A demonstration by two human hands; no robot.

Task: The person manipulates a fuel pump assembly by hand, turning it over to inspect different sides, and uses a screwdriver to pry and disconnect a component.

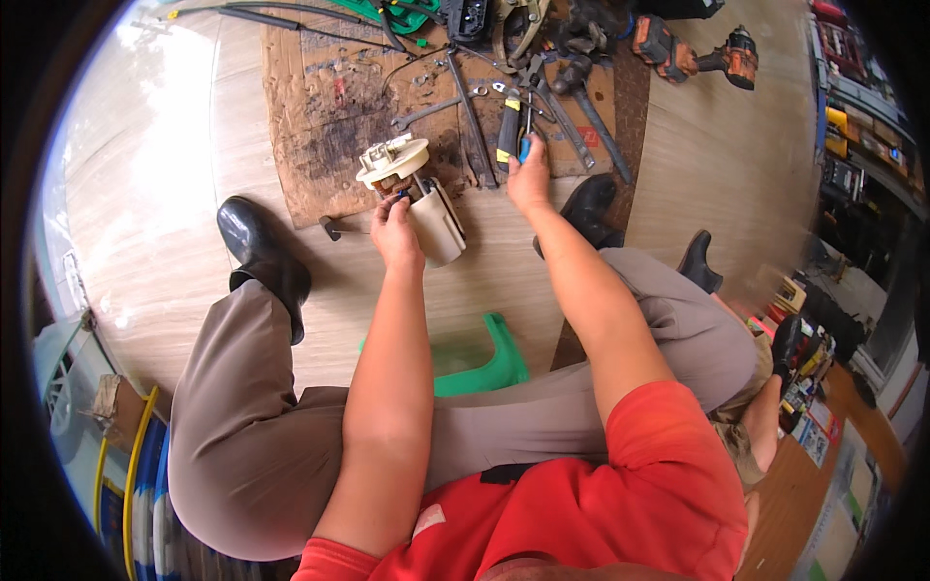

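Left hand (395, 230) at cream canister (441, 232); right hand (528, 179) around blue-handled tool (525, 149)

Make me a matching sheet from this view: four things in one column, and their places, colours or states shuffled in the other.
1. cordless drill
2. white canister-shaped part
3. green plastic piece
4. yellow-and-black handle

A. over the cardboard, close beside the right hand
B. lowest of the four in the picture
C. orange and black
D. touched by the left hand

Pairs: 1-C, 2-D, 3-B, 4-A
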